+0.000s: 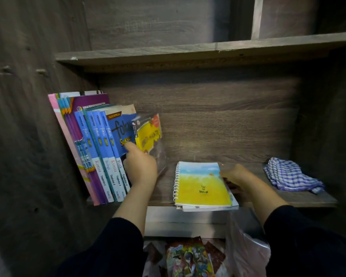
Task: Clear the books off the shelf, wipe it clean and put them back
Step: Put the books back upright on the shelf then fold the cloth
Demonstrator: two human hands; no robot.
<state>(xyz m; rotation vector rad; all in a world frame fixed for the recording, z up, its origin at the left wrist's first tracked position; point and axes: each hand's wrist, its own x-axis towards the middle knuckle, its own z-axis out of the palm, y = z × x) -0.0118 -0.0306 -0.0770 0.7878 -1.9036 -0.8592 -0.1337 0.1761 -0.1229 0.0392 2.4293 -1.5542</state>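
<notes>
While a row of books [100, 148] leans against the left wall of the wooden shelf [308, 198], spines out and tilted to the left, the person's left hand [141, 166] reaches in beside them, fingers curled round the lower edge of a yellow book in a clear plastic sleeve [150, 136] that stands just right of the blue "fokus" volumes and touches the outermost one. That hand covers the foot of the yellow book and part of the last blue cover, so how it sits on the board cannot be made out. Towards the middle of the shelf a spiral notebook [202, 184] with a blue and yellow cover lies flat on top of one or two thinner books, its front edge hanging slightly over the shelf lip. The right hand [235, 176] grips the notebook's right edge, thumb on the cover and fingers tucked under and out of sight. Well apart on the right end of the shelf lies a crumpled blue and white checked cloth [292, 175], touching nothing else. Above runs another shelf board [188, 54], bare where it shows. Below the shelf, between the dark sleeves, comic books [188, 256] with bright covers lie in a loose heap beside a clear plastic bag [248, 246].
</notes>
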